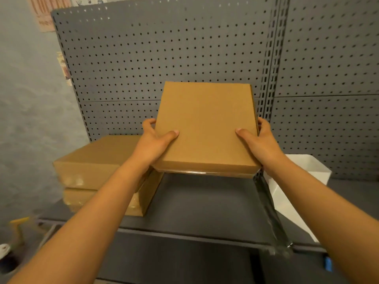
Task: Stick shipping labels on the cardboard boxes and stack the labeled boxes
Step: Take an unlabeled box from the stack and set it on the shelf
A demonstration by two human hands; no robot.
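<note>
A flat brown cardboard box (206, 128) is held up above the grey shelf (196, 203), tilted with its plain top face toward me. My left hand (154, 140) grips its left edge, thumb on top. My right hand (259, 140) grips its right edge the same way. No label shows on the visible face. A strip of clear tape (270, 214) hangs from the box's near right corner down to the shelf front. A stack of similar cardboard boxes (96, 171) sits at the left of the shelf, partly hidden by my left forearm.
A white open bin (303, 181) stands at the right of the shelf. Grey pegboard (164, 58) backs the shelf. A yellow object (19, 222) lies on the floor at lower left.
</note>
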